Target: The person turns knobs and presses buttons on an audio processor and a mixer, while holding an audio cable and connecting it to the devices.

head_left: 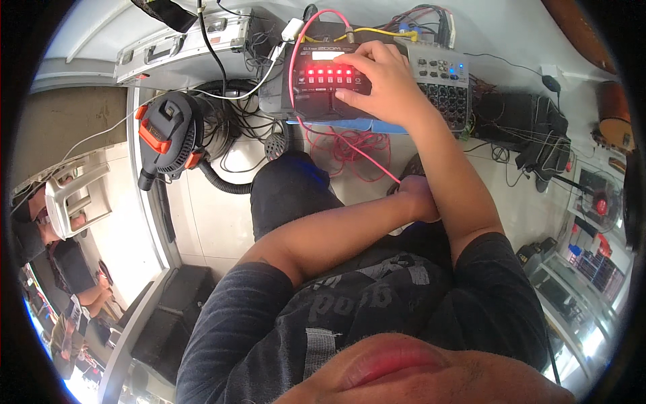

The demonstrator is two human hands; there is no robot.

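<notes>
Effects pedal [316,101]: red lights [311,72] lit, beside grey mixer [441,87]
Right hand [387,81]: over pedal, thumb and forefinger parted
Left hand [418,197]: by right forearm [452,158], fingers hidden, can't tell

Left of the right hand [387,77], I see a long silver metal case with latches [182,57]. Nearer me on that side stands a round black-and-orange vacuum cleaner [171,131], beside a tangle of thin black cables [232,121]. Much farther left of the hand is a white plastic seat [77,202]. Far to its right I spot a round caged fan with a red hub [601,203] and, lower down, a glass-panelled cabinet [572,296].
</notes>
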